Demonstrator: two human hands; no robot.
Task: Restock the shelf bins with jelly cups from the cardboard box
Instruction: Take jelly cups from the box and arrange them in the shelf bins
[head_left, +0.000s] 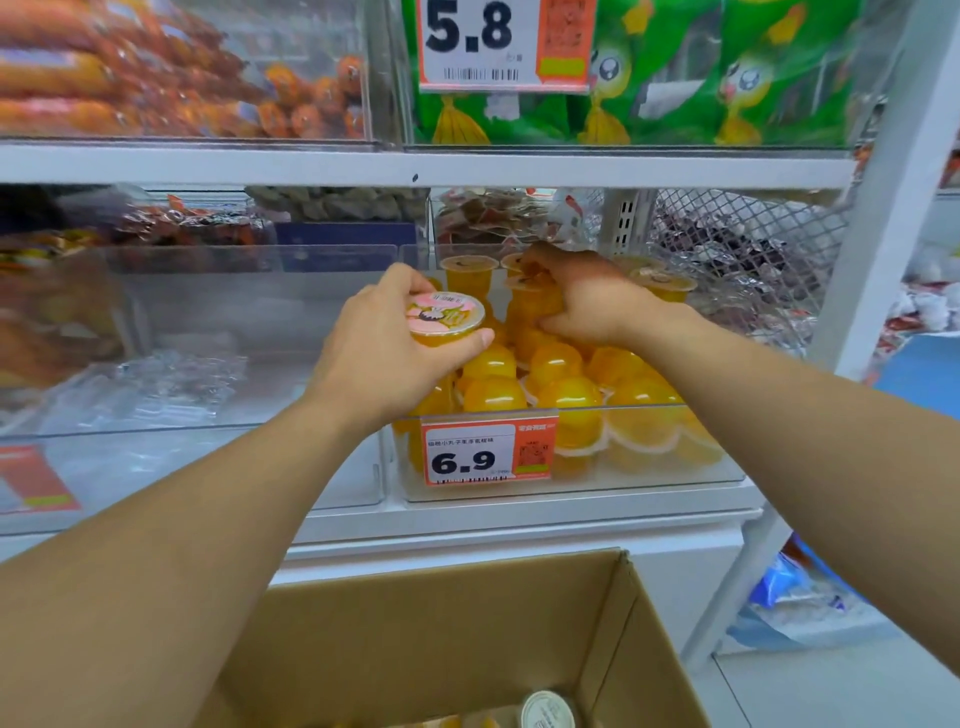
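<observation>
A white shelf (415, 166) carries clear bins. Below it stands an open cardboard box (441, 623) with a few jelly cups (548, 712) at its bottom. The right-hand bin (571, 483), tagged 6.9, is heaped with orange jelly cups (569, 395). The left hand (384, 343) curls around one cup with a pink lid (447, 317) over the bin. The right hand (576, 301) grips stacked cups (527, 306) deeper inside.

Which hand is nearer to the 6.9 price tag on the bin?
Left. The left hand, holding a jelly cup, is just above the price tag, slightly left. The right hand is higher and farther back in the bin.
</observation>
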